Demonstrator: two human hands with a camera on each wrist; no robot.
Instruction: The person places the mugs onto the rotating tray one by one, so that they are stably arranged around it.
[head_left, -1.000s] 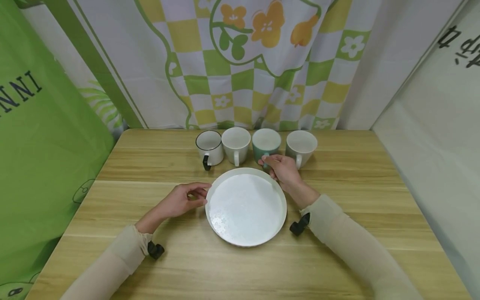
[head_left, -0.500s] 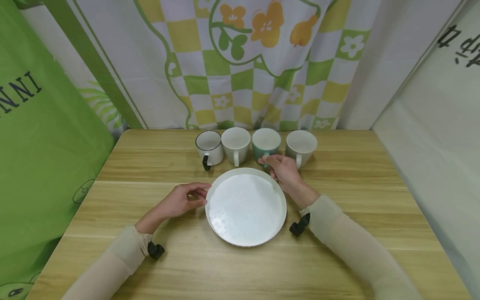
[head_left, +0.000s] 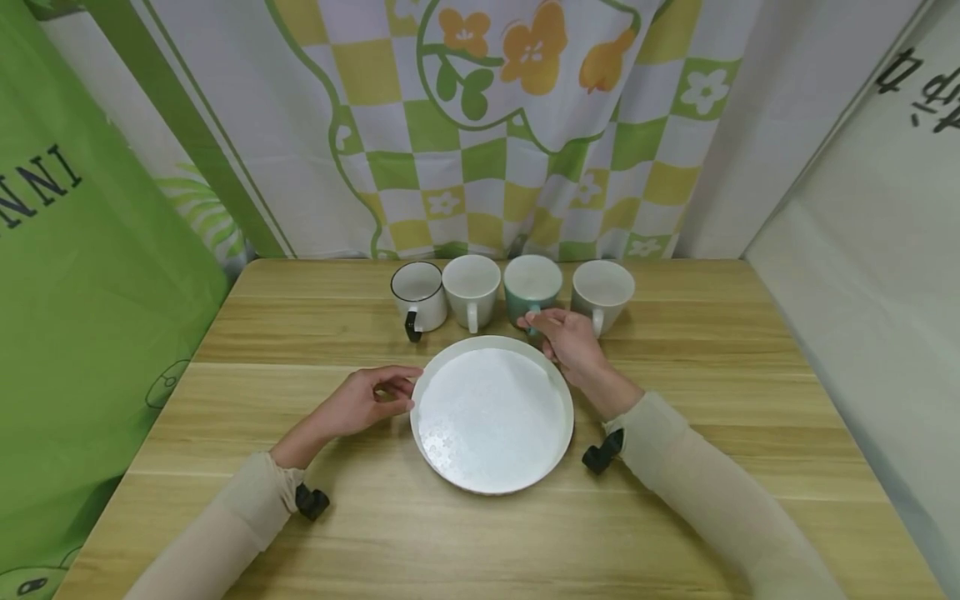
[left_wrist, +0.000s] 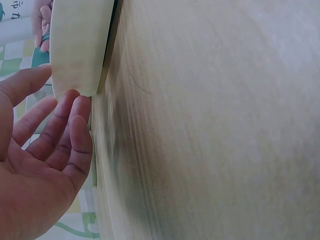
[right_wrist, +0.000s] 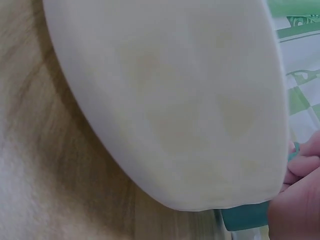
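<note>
A round white tray (head_left: 491,421) with a raised rim lies in the middle of the wooden table. At its left edge, my left hand (head_left: 367,402) has its fingers loosely spread; the fingertips (left_wrist: 70,95) are right at the tray's side wall (left_wrist: 80,45). Behind the tray stands a teal mug (head_left: 532,292) with a pale inside, upright, its handle toward me. My right hand (head_left: 573,343) pinches that handle between thumb and fingers. In the right wrist view the tray's wall (right_wrist: 175,100) hides much of the teal mug (right_wrist: 245,216) and part of the hand.
Left of the teal mug stand a white mug (head_left: 471,279) and a white mug with black rim and handle (head_left: 420,304). A pale grey-white mug (head_left: 602,287) is close to its right. A checked curtain (head_left: 517,167) hangs behind the table's (head_left: 712,392) back edge.
</note>
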